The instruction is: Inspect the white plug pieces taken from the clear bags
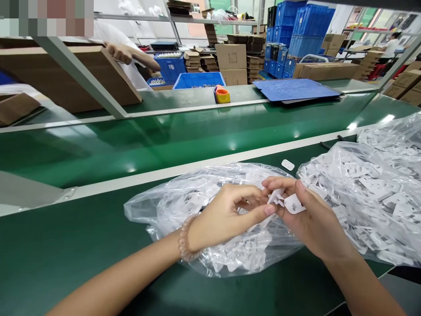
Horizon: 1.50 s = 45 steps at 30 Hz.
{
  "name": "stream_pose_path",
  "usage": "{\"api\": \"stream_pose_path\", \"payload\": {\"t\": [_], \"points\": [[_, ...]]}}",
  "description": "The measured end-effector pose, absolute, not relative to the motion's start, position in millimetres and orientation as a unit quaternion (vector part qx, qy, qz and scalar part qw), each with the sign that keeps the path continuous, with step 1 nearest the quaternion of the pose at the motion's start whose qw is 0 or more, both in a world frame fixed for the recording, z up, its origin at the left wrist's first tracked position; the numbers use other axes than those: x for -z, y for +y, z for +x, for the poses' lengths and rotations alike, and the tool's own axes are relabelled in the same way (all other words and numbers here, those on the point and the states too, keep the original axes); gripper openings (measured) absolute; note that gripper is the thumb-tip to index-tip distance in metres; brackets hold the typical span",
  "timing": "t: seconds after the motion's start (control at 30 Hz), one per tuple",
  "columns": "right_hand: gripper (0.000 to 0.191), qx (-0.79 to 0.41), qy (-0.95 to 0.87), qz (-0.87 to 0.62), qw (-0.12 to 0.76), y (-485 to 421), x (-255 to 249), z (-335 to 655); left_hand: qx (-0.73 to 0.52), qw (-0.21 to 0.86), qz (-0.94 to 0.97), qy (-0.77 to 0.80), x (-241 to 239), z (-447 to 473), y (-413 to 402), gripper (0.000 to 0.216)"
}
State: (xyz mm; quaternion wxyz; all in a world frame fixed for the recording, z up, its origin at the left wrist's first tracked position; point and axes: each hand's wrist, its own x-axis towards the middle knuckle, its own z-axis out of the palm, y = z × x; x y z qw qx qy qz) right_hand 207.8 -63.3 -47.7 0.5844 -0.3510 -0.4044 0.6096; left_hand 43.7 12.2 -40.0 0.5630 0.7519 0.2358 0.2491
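Note:
My left hand (226, 215), with a beaded bracelet at the wrist, is closed with thumb and fingers on a small white plastic part (275, 196) that has thin prongs. My right hand (312, 224) meets it fingertip to fingertip. A flat white plastic plate (294, 205) with a small hole lies in the right hand under the thumb. Below both hands spreads a clear plastic bag (243, 254) of white pieces. To the right, a larger clear bag (371, 197) holds many similar parts. One loose white plate (287, 165) rests on the green table beyond my right hand.
Past a pale rail runs a green conveyor belt (184, 140). On the far ledge are a yellow and orange tape ring (222, 94) and blue sheets (296, 90). At the upper left, another person's hand (120, 53) rests on a big cardboard box (79, 79). A metal post slants there.

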Motion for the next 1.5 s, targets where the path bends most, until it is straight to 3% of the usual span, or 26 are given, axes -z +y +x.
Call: {"api": "stream_pose_path", "payload": {"t": [0.27,0.4,0.47,0.53,1.1,1.27,1.5], "points": [[0.033,-0.611,-0.492,-0.339,0.519,-64.8,40.8,222.7,-0.215,0.681,0.644,0.275,36.2,43.0,15.2,0.025],[0.022,-0.342,-0.573,-0.492,0.559,-68.1,42.0,224.1,-0.211,0.786,0.511,0.276,30.5,40.6,11.6,0.026],[0.02,-0.208,-0.633,-0.514,0.541,-68.5,44.3,222.1,-0.208,0.819,0.464,0.264,28.2,40.0,8.5,0.026],[0.02,-0.148,-0.688,-0.49,0.515,-67.7,46.7,219.8,-0.206,0.838,0.438,0.252,26.7,39.7,5.3,0.026],[0.031,-0.167,-0.672,-0.44,0.572,-69.5,59.5,207.9,-0.2,0.854,0.429,0.214,22.2,38.0,-8.5,0.025],[0.039,-0.117,-0.679,-0.412,0.597,-76.6,64.4,205.6,-0.187,0.847,0.463,0.184,24.5,37.1,-9.1,0.028],[0.044,-0.067,-0.74,-0.401,0.536,-91.4,63.3,217.8,-0.152,0.854,0.466,0.175,29.8,35.8,-11.5,0.03]]}}
